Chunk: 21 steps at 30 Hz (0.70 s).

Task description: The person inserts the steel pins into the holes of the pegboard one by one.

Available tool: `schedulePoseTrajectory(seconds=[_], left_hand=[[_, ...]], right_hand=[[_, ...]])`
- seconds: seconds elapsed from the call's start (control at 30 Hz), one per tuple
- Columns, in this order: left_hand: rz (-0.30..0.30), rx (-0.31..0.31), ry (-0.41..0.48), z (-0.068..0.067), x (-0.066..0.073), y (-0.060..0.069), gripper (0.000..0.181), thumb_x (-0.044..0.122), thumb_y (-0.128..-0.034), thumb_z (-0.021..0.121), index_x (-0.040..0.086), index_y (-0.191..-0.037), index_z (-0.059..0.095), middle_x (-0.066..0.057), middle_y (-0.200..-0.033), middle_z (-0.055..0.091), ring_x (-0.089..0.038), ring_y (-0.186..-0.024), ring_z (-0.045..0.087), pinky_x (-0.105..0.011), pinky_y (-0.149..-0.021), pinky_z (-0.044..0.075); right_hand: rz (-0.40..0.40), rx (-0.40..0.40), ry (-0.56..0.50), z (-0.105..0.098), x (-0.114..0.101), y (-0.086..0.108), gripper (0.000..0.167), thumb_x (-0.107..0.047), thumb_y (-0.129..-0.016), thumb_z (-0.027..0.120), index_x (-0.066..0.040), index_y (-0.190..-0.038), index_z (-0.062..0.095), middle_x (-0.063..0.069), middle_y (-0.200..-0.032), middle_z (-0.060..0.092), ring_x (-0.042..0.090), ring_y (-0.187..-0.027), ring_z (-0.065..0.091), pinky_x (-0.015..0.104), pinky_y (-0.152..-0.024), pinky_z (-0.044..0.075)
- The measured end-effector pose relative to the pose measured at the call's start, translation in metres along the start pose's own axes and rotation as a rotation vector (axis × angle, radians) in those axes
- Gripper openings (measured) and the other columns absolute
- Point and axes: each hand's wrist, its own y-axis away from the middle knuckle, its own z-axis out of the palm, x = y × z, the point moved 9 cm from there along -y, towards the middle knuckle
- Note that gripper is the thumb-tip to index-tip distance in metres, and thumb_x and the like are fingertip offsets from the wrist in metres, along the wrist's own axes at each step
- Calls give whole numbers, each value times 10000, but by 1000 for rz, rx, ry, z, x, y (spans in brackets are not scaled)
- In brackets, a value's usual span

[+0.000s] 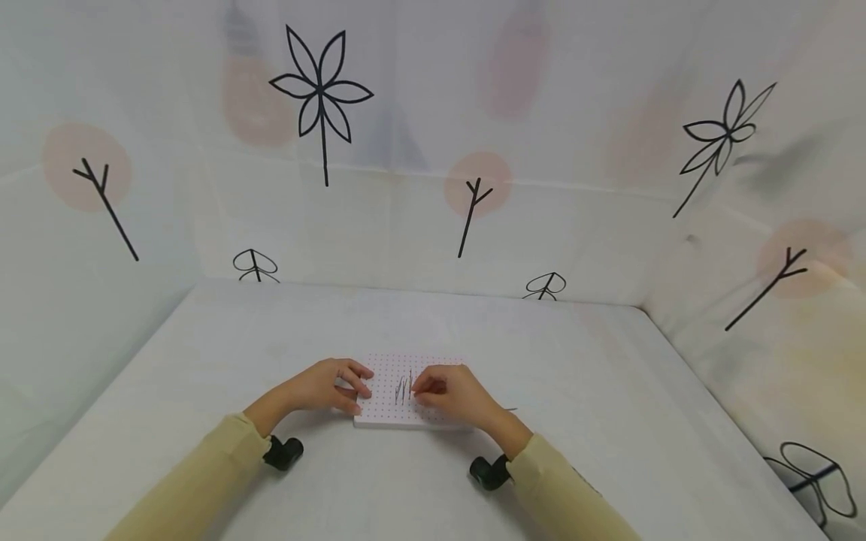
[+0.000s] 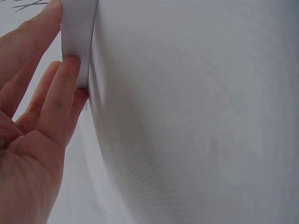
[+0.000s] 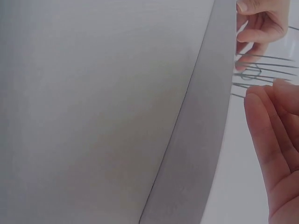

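Note:
A white board (image 1: 386, 413) with a grid of small dots lies on the table, and several thin dark needles (image 1: 403, 391) stand up from it. My left hand (image 1: 330, 385) rests at the board's left edge, its spread fingertips touching the side, as the left wrist view also shows. Over the middle of the board, my right hand (image 1: 449, 391) has thumb and fingertips together and pinches a thin needle beside the standing ones. In the right wrist view, needles (image 3: 271, 65) stick out from the board near those fingertips (image 3: 256, 93); the pinched part is hidden.
A thin dark needle-like piece (image 1: 510, 409) shows just right of my right wrist. White cloth (image 1: 575, 361) covers the table, and white patterned curtains (image 1: 419, 98) rise behind it and on both sides. Black devices (image 1: 489, 473) sit at both wrists.

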Motion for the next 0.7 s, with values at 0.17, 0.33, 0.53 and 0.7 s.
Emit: schedulePoseTrajectory(seconds=[0.17, 0.33, 0.53, 0.7], left_hand=[[3, -1, 7, 1, -1, 1, 194, 104, -700, 813, 119, -879, 742, -96, -1236, 542, -219, -1005, 600, -315, -846, 505], [8, -2, -1, 0, -1, 1, 195, 109, -700, 814, 124, -882, 742, -89, -1235, 544, -229, -1035, 583, -318, -854, 501], [16, -4, 1, 0, 0, 1, 196, 105, -699, 813, 119, -881, 741, -94, -1235, 543, -239, -1040, 581, -318, -854, 501], [14, -7, 10, 0, 0, 1, 195, 98, -702, 811, 119, -883, 741, -99, -1239, 540, -232, -1031, 588, -310, -852, 501]], right_hand=[[21, 12, 21, -5, 4, 5, 100, 5, -803, 698, -75, -854, 668, -1, -835, 660, 93, -776, 611, 226, -767, 515], [32, 21, 37, -10, 7, 10, 93, -2, -808, 697, -77, -855, 668, -28, -841, 652, 106, -782, 612, 239, -767, 517], [53, 33, 35, -18, 13, 15, 103, -6, -803, 704, -92, -850, 669, -41, -844, 650, 95, -784, 611, 236, -771, 517], [71, 44, 35, -26, 18, 20, 104, -3, -804, 701, -90, -851, 668, -39, -841, 645, 109, -781, 611, 239, -763, 517]])
